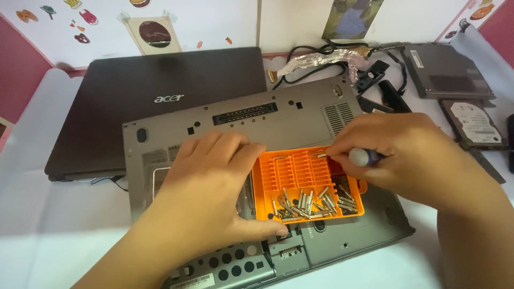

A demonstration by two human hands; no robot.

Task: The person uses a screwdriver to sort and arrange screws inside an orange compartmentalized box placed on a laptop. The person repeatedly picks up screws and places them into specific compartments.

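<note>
The orange bit tray (300, 174) is sitting on the upturned grey laptop base (257, 126), toward its front right part, with a loose heap of silvery screwdriver bits (313, 206) lying along its near edge and most of its ribbed slots standing bare. The right hand (396, 155) is hovering over the tray's far right corner, its fingers curled closed around a small screwdriver handle (360, 157) whose metal end is pointing left over the slots; whether a bit is seated in it cannot be told. The left hand (206, 182) is lying flat, fingers loosely spread, on the base just beside the tray's left edge, gripping nothing and seemingly steadying the base. Judging from this, the person is changing or choosing a bit; the next move would call for picking one piece out of the heap without scattering the rest. Behind the base, a dark laptop lid (134, 101) is lying closed side up; to the far right a hard drive (474, 123), a flat grey drive unit (447, 69) and a tangle of black cables (316, 59) are resting on the white table (43, 225).
</note>
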